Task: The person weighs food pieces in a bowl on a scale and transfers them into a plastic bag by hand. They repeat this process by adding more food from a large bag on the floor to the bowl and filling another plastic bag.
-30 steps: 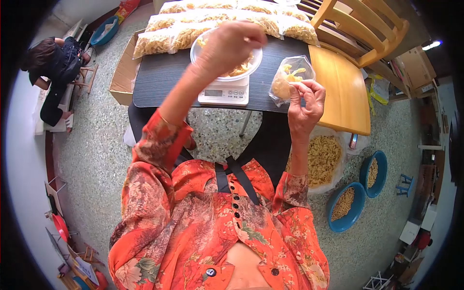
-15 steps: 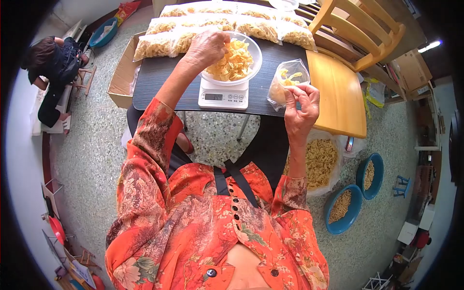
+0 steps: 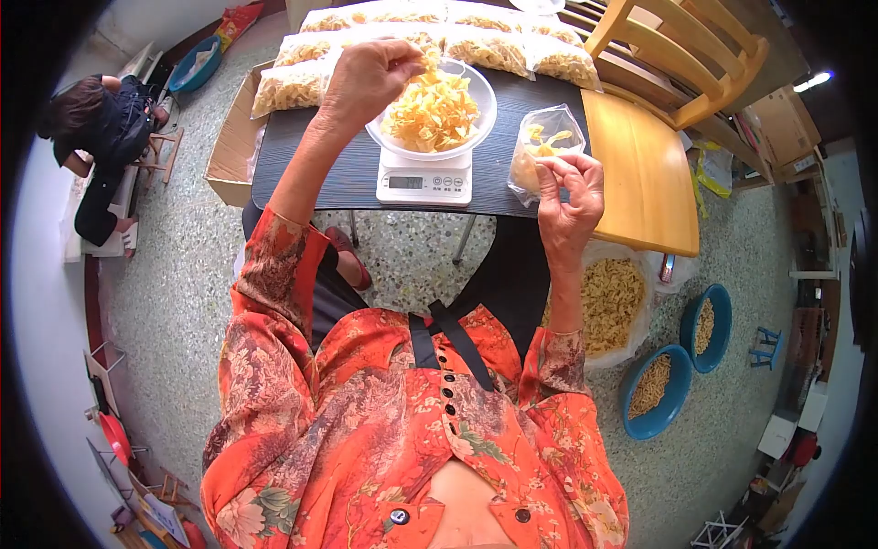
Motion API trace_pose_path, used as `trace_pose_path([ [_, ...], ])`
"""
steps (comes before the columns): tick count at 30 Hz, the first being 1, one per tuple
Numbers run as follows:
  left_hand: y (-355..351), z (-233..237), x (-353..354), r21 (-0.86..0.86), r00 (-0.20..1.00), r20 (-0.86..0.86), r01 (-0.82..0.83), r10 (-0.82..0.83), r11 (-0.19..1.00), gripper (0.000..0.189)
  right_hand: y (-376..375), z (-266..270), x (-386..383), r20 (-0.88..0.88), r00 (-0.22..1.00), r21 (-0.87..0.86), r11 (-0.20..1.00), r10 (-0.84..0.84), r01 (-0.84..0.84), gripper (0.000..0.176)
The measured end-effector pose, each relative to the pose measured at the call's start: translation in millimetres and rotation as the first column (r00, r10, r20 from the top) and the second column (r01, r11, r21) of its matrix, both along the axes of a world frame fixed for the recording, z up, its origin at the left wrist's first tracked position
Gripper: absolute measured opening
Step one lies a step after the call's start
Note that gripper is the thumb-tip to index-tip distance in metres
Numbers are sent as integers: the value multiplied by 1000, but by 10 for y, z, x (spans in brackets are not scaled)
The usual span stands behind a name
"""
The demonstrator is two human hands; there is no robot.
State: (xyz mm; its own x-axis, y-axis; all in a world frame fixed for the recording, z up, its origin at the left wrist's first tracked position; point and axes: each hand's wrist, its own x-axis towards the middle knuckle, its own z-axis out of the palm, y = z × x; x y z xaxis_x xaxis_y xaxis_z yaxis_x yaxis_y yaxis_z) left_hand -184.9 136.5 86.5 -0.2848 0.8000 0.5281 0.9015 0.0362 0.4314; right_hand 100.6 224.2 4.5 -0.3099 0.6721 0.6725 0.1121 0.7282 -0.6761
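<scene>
A white bowl (image 3: pixel 487 105) heaped with thin yellow chips (image 3: pixel 430 114) rests on a white digital kitchen scale (image 3: pixel 424 183); its display is too blurred to read. Over the bowl's far left rim, my left hand (image 3: pixel 370 80) is closed in a pinch, with a yellow chip (image 3: pixel 428 62) at its fingertips. To the right, a clear plastic bag (image 3: pixel 541 137) with some chips inside stands open at the table's edge. My right hand (image 3: pixel 572 197) pinches the near side of this bag.
Several filled clear bags (image 3: pixel 489 55) line the back of the dark table (image 3: pixel 315 174). A wooden chair (image 3: pixel 640 174) stands close on the right. On the floor are a large bag of chips (image 3: pixel 611 302) and blue basins (image 3: pixel 657 393). Another person (image 3: pixel 110 119) sits far left.
My left hand has risen from the chips and moved left and up, to the bowl's far left rim. My right hand stays at the bag.
</scene>
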Motion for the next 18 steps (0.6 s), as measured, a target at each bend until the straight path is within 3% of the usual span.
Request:
trace_pose_path([
  [1, -1, -4, -1, 0, 1000, -1, 1, -1, 1000, 20, 4, 0, 2, -1, 1000, 0, 1000, -1, 1, 13],
  [4, -40, 43, 22, 43, 892, 450, -75, 47, 996, 21, 5, 10, 2, 5, 1000, 34, 999, -8, 8, 13],
  [5, -32, 28, -4, 43, 892, 449, -74, 47, 996, 21, -1, 18, 2, 7, 1000, 24, 1000, -8, 8, 14],
  [7, -14, -53, -139, 174, 515, 850, -83, -107, 981, 23, -7, 22, 3, 5, 1000, 17, 1000, -6, 6, 14],
  [8, -27, -80, -226, 214, 307, 934, -66, -184, 975, 24, -3, 15, 0, 7, 1000, 24, 1000, -9, 8, 14],
  [9, -32, -92, -248, 218, 312, 932, -66, -187, 974, 24, 0, 15, -9, 9, 1000, 31, 999, -11, 11, 14],
  [11, -38, -131, -277, 193, -56, 975, -259, -215, 946, 21, 4, 14, -20, 1, 1000, 32, 999, -6, 6, 14],
  [16, -38, -140, -283, 190, -202, 947, -272, -249, 943, 20, -12, 45, -33, -3, 1000, 23, 1000, -6, 6, 14],
  [18, -33, -104, -206, 314, -310, 881, -185, -359, 931, 20, -7, 48, -56, -17, 1000, 31, 1000, 4, -4, 15],
])
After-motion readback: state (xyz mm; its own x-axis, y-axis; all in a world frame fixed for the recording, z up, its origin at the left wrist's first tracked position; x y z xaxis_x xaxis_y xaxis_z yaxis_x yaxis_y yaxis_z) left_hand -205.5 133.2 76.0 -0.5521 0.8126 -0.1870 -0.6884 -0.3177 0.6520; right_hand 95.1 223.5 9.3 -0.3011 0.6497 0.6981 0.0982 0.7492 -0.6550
